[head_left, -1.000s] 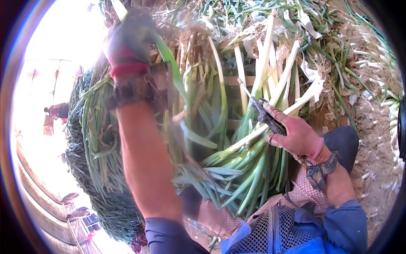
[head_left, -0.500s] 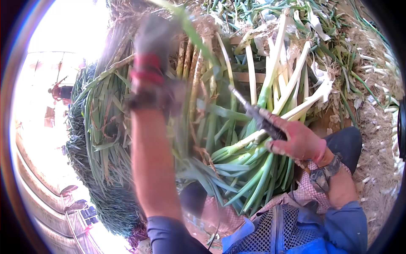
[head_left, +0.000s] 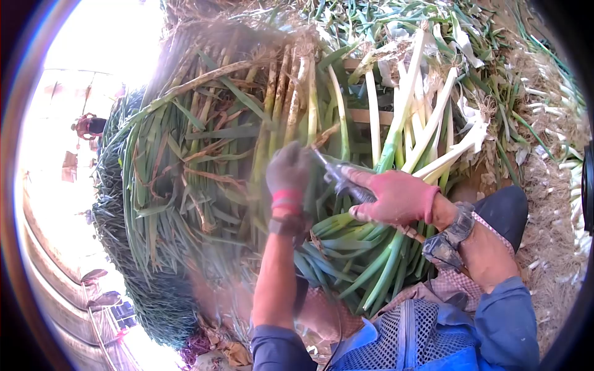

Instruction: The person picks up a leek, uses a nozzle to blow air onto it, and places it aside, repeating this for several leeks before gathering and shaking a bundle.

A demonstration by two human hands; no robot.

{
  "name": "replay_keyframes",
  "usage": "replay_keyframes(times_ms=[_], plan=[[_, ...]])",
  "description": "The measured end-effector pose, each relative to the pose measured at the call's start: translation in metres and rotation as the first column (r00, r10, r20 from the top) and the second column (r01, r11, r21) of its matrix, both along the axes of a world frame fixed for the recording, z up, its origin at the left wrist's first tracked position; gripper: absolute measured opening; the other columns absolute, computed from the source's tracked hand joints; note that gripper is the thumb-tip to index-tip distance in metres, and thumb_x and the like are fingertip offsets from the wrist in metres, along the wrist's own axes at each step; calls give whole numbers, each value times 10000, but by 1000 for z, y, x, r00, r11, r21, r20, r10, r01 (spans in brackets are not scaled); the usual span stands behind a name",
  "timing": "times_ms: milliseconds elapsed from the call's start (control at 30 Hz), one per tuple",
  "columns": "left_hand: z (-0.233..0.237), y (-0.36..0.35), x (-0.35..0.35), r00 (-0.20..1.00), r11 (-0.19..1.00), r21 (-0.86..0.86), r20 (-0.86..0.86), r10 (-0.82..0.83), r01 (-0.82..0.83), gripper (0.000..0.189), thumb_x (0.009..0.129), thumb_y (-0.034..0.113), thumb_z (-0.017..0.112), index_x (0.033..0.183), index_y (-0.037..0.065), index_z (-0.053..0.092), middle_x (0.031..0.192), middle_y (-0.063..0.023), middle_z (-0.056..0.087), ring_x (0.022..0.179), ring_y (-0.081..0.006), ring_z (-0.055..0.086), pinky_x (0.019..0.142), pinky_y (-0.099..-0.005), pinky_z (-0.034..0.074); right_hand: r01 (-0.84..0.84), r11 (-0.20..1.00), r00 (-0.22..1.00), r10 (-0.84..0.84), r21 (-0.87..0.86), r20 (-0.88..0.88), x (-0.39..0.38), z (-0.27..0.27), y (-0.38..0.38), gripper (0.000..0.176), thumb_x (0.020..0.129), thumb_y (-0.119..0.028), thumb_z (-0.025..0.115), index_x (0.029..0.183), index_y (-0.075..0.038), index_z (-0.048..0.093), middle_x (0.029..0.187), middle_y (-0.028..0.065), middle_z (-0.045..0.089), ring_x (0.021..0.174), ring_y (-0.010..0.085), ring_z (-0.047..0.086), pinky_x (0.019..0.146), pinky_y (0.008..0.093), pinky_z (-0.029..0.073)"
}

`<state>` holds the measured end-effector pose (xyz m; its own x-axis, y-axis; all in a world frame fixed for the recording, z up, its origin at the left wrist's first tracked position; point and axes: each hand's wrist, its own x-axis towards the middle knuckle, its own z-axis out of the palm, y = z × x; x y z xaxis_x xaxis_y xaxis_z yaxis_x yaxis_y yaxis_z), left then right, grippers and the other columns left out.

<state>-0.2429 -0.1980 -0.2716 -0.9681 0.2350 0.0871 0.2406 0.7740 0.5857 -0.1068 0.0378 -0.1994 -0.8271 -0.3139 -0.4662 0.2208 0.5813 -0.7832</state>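
Observation:
My right hand (head_left: pixel 396 196), in a pink-palmed glove, grips a dark air blow gun (head_left: pixel 354 185) whose thin metal nozzle points up and left. My left hand (head_left: pixel 289 170), in a grey glove with a red cuff, is closed just left of the nozzle tip and blurred; whatever it holds is hidden. Long green onions with soil-brown stalks (head_left: pixel 281 93) lie beyond and to the left of it. Cleaner white-stemmed green onions (head_left: pixel 405 108) lie to the right, their green leaves (head_left: pixel 365 253) bending below my right hand.
A tall heap of green onion leaves (head_left: pixel 148 297) rises at the left. Peeled skins and leaf scraps (head_left: pixel 458 37) are piled at the back. Rooted white onion ends (head_left: pixel 550 204) line the right side. A distant person (head_left: pixel 90 126) is at far left. My knee (head_left: pixel 504 216) is beside the onions.
My left hand has come down and right from the upper left, and the green leaf near it is no longer seen there. My right hand has shifted left and slightly up with the blow gun.

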Motion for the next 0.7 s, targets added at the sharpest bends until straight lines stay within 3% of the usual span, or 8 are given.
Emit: replay_keyframes(times_ms=[33,133,200,267,300,467,633,700], plan=[[2,4,-5,997,999,38,-71,-26,28,329,968,147,753,1249,-23,765,1169,-193,792,1054,-260,777,945,-348,587,4,999,999,-3,35,-36,-3,-6,-5,900,938,-521,708,1664,-101,382,1006,249,765,919,411,758,882,474,576],[-7,14,-23,994,993,101,-101,-52,62,326,967,152,744,1242,-21,767,1184,-191,786,1063,-275,774,954,-359,587,59,980,998,-59,191,-5,-31,-1,-3,867,950,-484,688,1650,-64,398,972,213,777,914,377,762,893,454,581],[-17,16,-28,989,995,65,-129,-68,77,306,966,148,732,1227,-6,775,1179,-196,784,1056,-296,774,951,-364,585,94,977,996,-93,193,-12,-45,-2,2,858,949,-485,689,1649,-78,406,984,206,781,942,380,761,908,462,579],[-29,14,-29,993,994,-11,-44,-113,113,290,966,148,725,1225,34,784,1180,-194,779,1054,-309,772,947,-363,583,175,956,981,-147,237,-130,-59,-8,5,844,950,-477,688,1648,-91,413,1011,204,782,971,382,759,925,467,575],[-28,14,-25,995,993,-66,14,-99,100,300,965,218,735,1220,70,792,1171,-188,777,1067,-325,766,944,-391,584,170,953,978,-131,253,-161,-69,-14,8,834,951,-467,689,1646,-97,418,1063,200,784,990,382,758,936,464,573],[-14,18,-14,987,948,-311,163,-10,61,428,952,407,735,1253,107,784,1177,-170,775,1128,-344,743,970,-447,571,232,939,963,-185,254,-195,-118,-34,15,860,944,-484,693,1669,-134,388,1000,233,765,951,404,751,917,472,569],[-3,21,0,971,855,-511,236,47,83,635,894,508,789,1416,160,693,1346,-138,730,1139,-347,741,971,-460,578,336,898,918,-244,285,-314,-156,-48,19,838,952,-448,696,1670,-146,389,1004,208,770,938,377,752,881,465,578],[0,29,4,966,819,-568,249,71,86,629,893,518,791,1396,153,692,1379,-143,712,1141,-349,741,967,-466,580,339,891,921,-250,302,-298,-158,-48,19,835,950,-445,703,1670,-157,393,1027,204,770,948,377,752,900,462,575]])
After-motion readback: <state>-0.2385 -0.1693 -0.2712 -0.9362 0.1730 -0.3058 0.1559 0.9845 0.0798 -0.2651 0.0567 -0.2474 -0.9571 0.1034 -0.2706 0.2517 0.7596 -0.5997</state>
